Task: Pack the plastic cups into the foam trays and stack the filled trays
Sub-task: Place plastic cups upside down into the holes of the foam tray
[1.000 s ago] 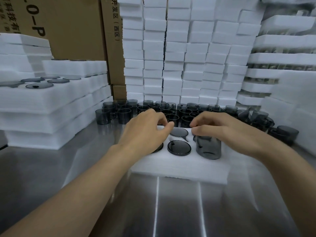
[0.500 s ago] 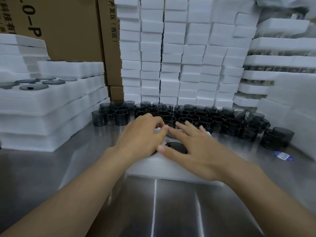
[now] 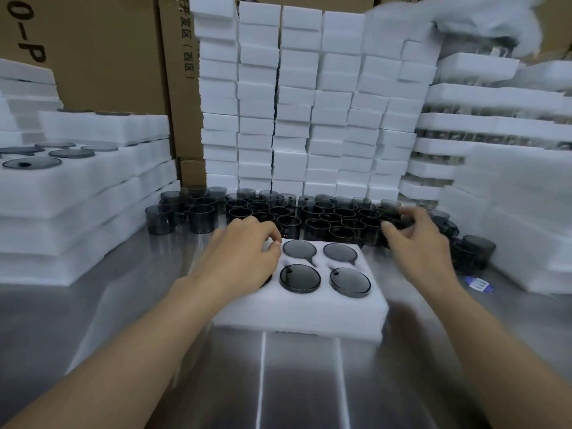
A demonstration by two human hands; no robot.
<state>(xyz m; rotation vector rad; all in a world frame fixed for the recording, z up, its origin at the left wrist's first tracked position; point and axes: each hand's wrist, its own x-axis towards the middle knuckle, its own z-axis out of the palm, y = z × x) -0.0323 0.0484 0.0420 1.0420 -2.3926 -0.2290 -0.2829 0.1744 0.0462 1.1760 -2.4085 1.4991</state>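
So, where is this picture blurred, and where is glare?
Head view: the right hand is motion-blurred over the dark translucent plastic cups; pale glare streaks run along the shiny metal table; wide-angle distortion bends the stacked white foam blocks.

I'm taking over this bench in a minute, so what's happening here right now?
A person is packing smoky grey plastic cups into a white foam tray on the steel table. Four cups sit in its middle and right slots. The left hand rests over the tray's left slots, hiding what lies under it. The right hand reaches into the loose cups behind the tray, fingers curling round one; blur hides whether it is gripped yet.
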